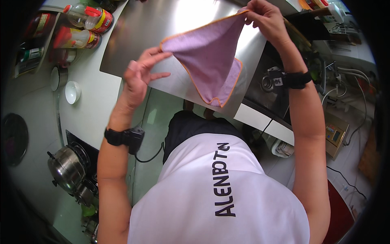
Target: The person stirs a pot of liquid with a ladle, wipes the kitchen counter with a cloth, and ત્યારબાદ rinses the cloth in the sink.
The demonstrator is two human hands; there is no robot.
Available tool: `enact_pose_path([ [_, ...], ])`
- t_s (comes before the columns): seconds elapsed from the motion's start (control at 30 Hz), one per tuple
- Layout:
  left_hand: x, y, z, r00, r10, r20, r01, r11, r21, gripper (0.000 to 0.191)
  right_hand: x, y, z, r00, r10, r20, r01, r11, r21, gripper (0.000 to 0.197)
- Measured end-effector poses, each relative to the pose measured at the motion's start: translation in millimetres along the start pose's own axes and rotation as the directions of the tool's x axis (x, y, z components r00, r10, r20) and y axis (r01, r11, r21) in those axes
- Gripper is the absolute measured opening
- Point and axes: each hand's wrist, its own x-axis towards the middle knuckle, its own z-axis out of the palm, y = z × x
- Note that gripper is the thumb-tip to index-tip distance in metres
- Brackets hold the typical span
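A purple cloth with orange edging [210, 55] hangs in folds above a stainless-steel worktop sheet [137, 33]. My right hand [265, 18] grips its upper right corner between thumb and fingers. At the cloth's left corner is my left hand [140, 71]; its fingers are spread, and one or more fingertips touch or lie just behind the orange edge. Whether they pinch the cloth cannot be made out. The lower corner of the cloth dangles near the front edge of the steel sheet, with a small fold in its hem.
Left of the steel sheet, a white bowl [72, 92] and red-capped bottles [97, 19] stand on the white counter. A lidded steel pot [66, 169] sits on the hob at lower left. To the right lie a dark sink [265, 88] and a knife holder [304, 26].
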Motion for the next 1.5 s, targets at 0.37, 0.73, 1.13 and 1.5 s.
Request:
enact_pose_path([
  [0.37,77,156,-37,0.872,0.480,0.093,-0.478,0.877,-0.049,0.114,6,-148,-88,0.950,-0.242,-0.199,0.217,0.966,-0.143,0.005],
  [0.73,7,69,-35,0.869,0.435,0.235,-0.486,0.664,0.568,0.104,-122,-67,-19,0.981,-0.030,-0.190,0.007,0.993,-0.116,0.005],
  [1.13,-100,-63,-7,0.968,-0.006,0.252,-0.130,0.845,0.519,0.070,-270,52,71,0.880,0.474,-0.003,-0.474,0.880,-0.035,0.010],
  [1.5,-78,-93,-12,0.969,0.057,0.242,-0.151,0.908,0.391,0.058,-245,50,69,0.879,0.477,0.012,-0.454,0.843,-0.291,0.014],
])
